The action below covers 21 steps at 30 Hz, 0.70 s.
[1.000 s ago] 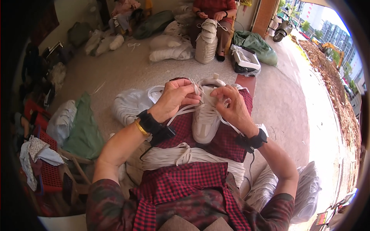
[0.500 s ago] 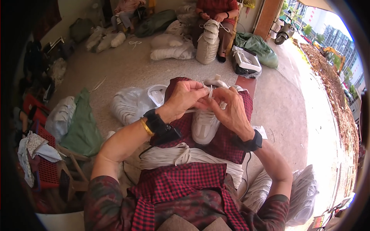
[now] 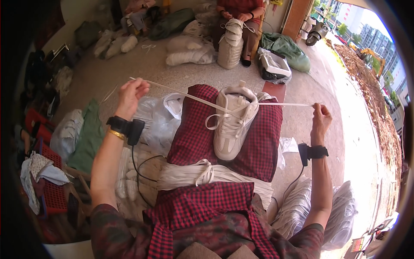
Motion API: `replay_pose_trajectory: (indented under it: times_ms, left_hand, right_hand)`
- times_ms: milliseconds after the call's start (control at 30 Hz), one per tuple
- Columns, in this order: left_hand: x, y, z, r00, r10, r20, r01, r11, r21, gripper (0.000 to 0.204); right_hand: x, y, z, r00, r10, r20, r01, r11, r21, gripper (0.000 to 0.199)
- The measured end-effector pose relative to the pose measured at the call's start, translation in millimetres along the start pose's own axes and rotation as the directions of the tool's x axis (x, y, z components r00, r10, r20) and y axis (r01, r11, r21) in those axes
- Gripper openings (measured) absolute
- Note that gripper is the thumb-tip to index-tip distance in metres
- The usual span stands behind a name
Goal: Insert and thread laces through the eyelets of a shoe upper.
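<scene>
A white sneaker (image 3: 233, 123) lies on my lap over a red checked cloth (image 3: 258, 142), toe toward me. A flat white shoelace (image 3: 189, 97) runs through its upper eyelets and stretches taut to both sides. My left hand (image 3: 131, 93) is raised to the left, pinching one lace end. Out to the right, my right hand (image 3: 321, 121) pinches the other end. A bundle of white laces (image 3: 202, 175) lies tied across my lap below the shoe.
Clear plastic bags with white shoes (image 3: 159, 121) sit left of my knees, another bag (image 3: 340, 211) at my right. A seated person (image 3: 239, 13) laces a white shoe ahead. A red crate (image 3: 47, 190) and cloths are at left.
Both hands were close together over the sneaker's top; they have moved far apart, pulling the lace ends out taut to the left and right.
</scene>
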State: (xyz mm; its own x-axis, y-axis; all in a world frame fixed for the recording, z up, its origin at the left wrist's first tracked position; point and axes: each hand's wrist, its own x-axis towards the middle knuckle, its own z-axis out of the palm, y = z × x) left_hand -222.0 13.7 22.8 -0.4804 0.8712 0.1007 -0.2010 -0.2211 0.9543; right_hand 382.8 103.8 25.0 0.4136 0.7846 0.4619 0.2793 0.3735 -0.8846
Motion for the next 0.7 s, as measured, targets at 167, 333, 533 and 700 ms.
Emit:
replay_pose_trajectory:
  times_ms: [167,333,533,700]
  left_hand:
    - [35,21,-47,0.982,0.094,-0.162,-0.097,0.995,-0.007,0.024]
    - [-34,-4,53,0.888,0.411,0.208,-0.417,0.529,0.739,0.056]
    - [-124,-6,142,0.577,0.243,0.78,-0.776,0.461,0.43,0.028]
    - [-110,-16,165,0.661,0.226,0.716,-0.704,0.518,0.486,0.022]
  right_hand:
    - [26,35,-60,0.995,0.014,-0.098,-0.026,0.992,-0.123,0.031]
    - [-16,7,-10,0.953,-0.097,0.287,0.223,0.865,-0.45,0.036]
    - [-96,-85,53,0.607,-0.201,0.769,0.431,0.896,-0.106,0.02]
    - [-114,-88,79,0.496,-0.323,0.806,0.504,0.863,0.035,0.018]
